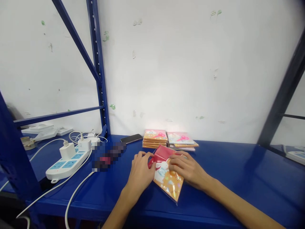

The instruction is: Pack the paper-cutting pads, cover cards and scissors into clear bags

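Near the middle of a blue metal shelf (226, 168), a glossy, rabbit-printed packet (168, 181) lies slanted. The left hand (141, 168) pinches its left edge, probably to steady it. The right hand (190, 168) curls fingers over its right side; its thumb is hidden, so I cannot tell whether it grips. Two stacks of similar packets (154, 135) sit just beyond, far side, seemingly to leave working room.

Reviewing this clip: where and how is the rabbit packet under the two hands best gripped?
Probably a pinch at the lower corner of the packet, coming from the wearer's side. The packet looks flat and thin, and that corner points toward the wearer, uncovered, while the left hand and right hand are at its upper sides.
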Demonstrator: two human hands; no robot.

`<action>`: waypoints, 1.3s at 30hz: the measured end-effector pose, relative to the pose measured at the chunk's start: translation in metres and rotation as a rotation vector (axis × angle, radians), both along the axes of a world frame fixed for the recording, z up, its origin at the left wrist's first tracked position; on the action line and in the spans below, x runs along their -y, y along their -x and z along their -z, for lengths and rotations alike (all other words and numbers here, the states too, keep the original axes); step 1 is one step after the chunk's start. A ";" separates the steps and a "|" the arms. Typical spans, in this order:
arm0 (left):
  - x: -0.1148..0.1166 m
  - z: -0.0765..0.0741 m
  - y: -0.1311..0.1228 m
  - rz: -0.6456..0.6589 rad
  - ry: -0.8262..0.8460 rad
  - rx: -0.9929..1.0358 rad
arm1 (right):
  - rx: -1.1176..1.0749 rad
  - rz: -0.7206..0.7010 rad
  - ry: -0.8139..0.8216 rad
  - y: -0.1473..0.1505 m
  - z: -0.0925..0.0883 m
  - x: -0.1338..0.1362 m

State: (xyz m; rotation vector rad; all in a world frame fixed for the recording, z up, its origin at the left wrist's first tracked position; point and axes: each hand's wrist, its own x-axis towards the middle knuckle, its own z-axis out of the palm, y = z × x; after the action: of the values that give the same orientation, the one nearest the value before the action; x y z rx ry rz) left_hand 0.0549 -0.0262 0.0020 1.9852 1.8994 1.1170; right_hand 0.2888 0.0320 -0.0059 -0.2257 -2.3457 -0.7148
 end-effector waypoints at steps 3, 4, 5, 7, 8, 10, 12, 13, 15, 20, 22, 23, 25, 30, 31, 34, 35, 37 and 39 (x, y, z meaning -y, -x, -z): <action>-0.001 0.003 0.000 0.058 0.070 0.023 | -0.044 0.029 0.039 -0.009 -0.002 -0.002; -0.001 0.003 0.000 0.053 0.084 0.040 | -0.070 0.044 0.046 -0.012 -0.003 -0.004; -0.002 0.002 0.001 0.043 0.095 0.062 | -0.101 0.055 0.048 -0.014 -0.004 -0.006; -0.005 0.000 0.003 0.043 0.120 0.127 | -0.159 0.063 0.039 -0.017 -0.006 -0.009; -0.006 -0.001 0.004 0.065 0.143 0.176 | -0.189 0.058 0.034 -0.019 -0.006 -0.010; -0.008 -0.004 0.006 0.144 0.218 0.302 | -0.240 0.045 0.035 -0.022 -0.006 -0.011; -0.008 -0.007 0.007 0.230 0.302 0.450 | -0.292 0.047 0.062 -0.024 -0.004 -0.012; -0.007 -0.009 0.007 0.266 0.343 0.524 | -0.320 0.061 0.090 -0.025 -0.003 -0.012; -0.003 -0.012 0.006 0.327 0.420 0.658 | -0.375 0.108 0.190 -0.026 0.001 -0.014; 0.005 -0.018 0.002 0.428 0.553 0.900 | -0.685 0.201 0.786 -0.021 0.012 -0.024; 0.004 -0.018 0.003 0.432 0.561 0.986 | -0.817 0.184 1.121 -0.017 0.011 -0.027; 0.003 -0.018 0.004 0.430 0.561 1.023 | -0.835 0.165 1.258 -0.015 0.009 -0.027; 0.002 -0.018 0.006 0.414 0.557 1.075 | -0.781 0.113 1.438 -0.012 0.005 -0.024; 0.001 -0.018 0.004 0.352 0.513 1.099 | -0.754 0.023 1.717 -0.010 -0.003 -0.020; 0.001 -0.018 0.003 0.338 0.498 1.099 | -0.778 0.031 1.722 -0.011 -0.003 -0.021; 0.000 -0.020 0.003 0.298 0.469 1.110 | -0.856 0.064 1.668 -0.017 -0.006 -0.028; -0.001 -0.020 0.005 0.284 0.464 1.119 | -0.891 0.076 1.645 -0.020 -0.008 -0.031; -0.002 -0.023 0.011 0.255 0.453 1.140 | -0.957 0.098 1.599 -0.029 -0.013 -0.034; -0.004 -0.026 0.021 0.229 0.449 1.163 | -0.990 0.111 1.564 -0.038 -0.020 -0.036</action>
State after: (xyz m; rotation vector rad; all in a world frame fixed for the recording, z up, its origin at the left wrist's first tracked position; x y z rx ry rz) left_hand 0.0342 -0.0223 0.0280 0.8895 1.0990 1.2103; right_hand 0.3270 0.0684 0.0144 -1.0501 -1.3888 1.1133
